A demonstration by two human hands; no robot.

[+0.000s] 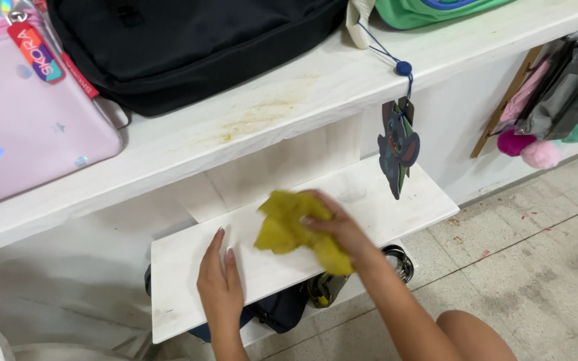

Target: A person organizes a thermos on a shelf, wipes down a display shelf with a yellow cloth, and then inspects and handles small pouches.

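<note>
My right hand (339, 227) grips a crumpled yellow cloth (287, 226) and presses it on the lower white shelf (182, 281). My left hand (221, 284) lies flat on that shelf to the left of the cloth, fingers together and pointing away from me. It holds nothing. My bare knee (473, 337) shows at the bottom right.
The upper white shelf (269, 113) has a brownish stain and carries a pink bag (28, 113), a black backpack (182, 47) and a green bag (429, 10). A dark character tag (398, 148) hangs on a blue cord. Dark items (282, 311) sit under the lower shelf. Pompoms (530, 148) hang at right above the tiled floor (536, 267).
</note>
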